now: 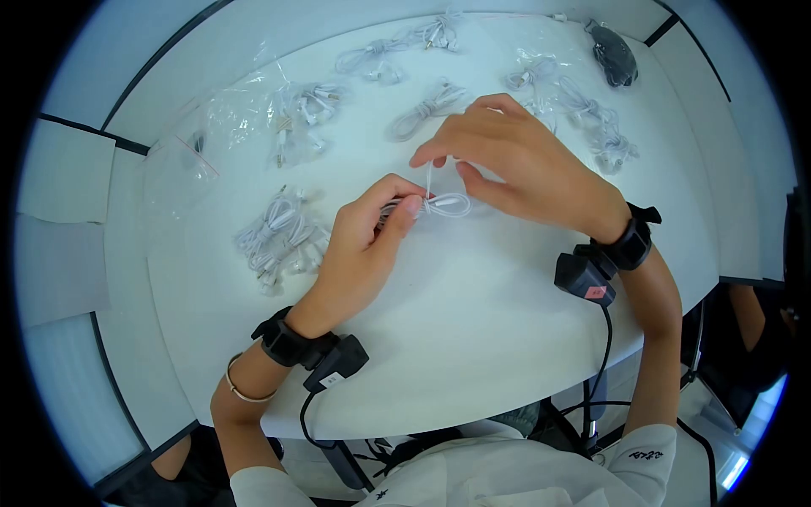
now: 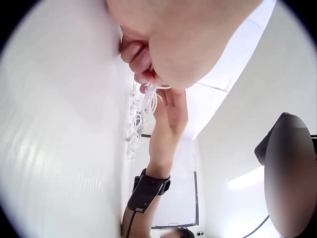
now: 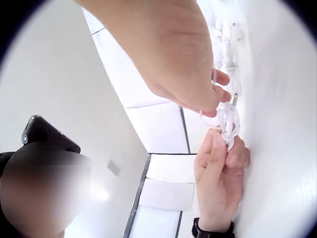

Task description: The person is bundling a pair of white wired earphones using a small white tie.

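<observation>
A small coiled white cable (image 1: 448,204) is raised over the white table in the head view. The left hand (image 1: 359,245) pinches one side of its coil between thumb and fingers, and loops stick out to the right. From the coil's middle a thin strand rises to the curled fingers of the right hand (image 1: 528,165), which grip it above the bundle. In the right wrist view, a metal plug (image 3: 235,99) shows beside the loops (image 3: 229,121), close to the right fingertips. The left wrist view partly hides the cable (image 2: 149,101) behind the left hand.
On the white table (image 1: 422,338), bundled white cables (image 1: 279,237) lie at left, with others (image 1: 312,106) behind them and more (image 1: 596,122) at back right. Clear plastic bags (image 1: 232,118) lie at back left. A dark grey bundle (image 1: 612,55) sits at the far right corner.
</observation>
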A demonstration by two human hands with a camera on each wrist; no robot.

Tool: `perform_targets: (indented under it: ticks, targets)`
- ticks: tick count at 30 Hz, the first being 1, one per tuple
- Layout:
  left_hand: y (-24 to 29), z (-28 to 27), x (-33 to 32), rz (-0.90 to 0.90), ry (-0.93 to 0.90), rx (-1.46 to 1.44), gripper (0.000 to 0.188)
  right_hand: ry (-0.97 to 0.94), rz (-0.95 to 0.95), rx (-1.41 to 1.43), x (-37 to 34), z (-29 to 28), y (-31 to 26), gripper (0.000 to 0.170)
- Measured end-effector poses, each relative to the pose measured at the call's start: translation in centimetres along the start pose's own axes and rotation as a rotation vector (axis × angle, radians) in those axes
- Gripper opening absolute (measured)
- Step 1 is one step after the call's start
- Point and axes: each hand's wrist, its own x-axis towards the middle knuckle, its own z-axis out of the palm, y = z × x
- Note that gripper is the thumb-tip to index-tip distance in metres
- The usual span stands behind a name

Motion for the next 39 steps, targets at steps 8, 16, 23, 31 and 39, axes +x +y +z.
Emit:
perform_targets:
  ticks: [8, 16, 23, 31, 39]
  targets:
    - [0.0, 0.2, -0.1, 0.015, 0.037, 0.044, 0.011, 0.044, -0.030, -0.050, 0.4, -0.7, -2.2, 0.010]
    - [1.0, 0.3, -0.3, 0.102, 0.043, 0.272, 0.010, 0.040, 0.015, -0.142, 0.4, -0.7, -2.3, 0.013]
    - [0.7, 0.3, -0.3, 0.065, -0.038, 0.258, 0.009, 0.022, -0.057, -0.240, 0.2, -0.5, -2.2, 0.012]
    - [1.3, -0.3, -0.1, -0.035, -0.205, 0.072, 0.013, 0.037, -0.141, -0.301, 0.5, 0.2, -1.9, 0.009]
    - [0.5, -0.8, 0.2, -0.020, -0.263, -0.053, 0.016, 0.190, -0.207, -0.289, 0.6, 1.3, -1.3, 0.012]
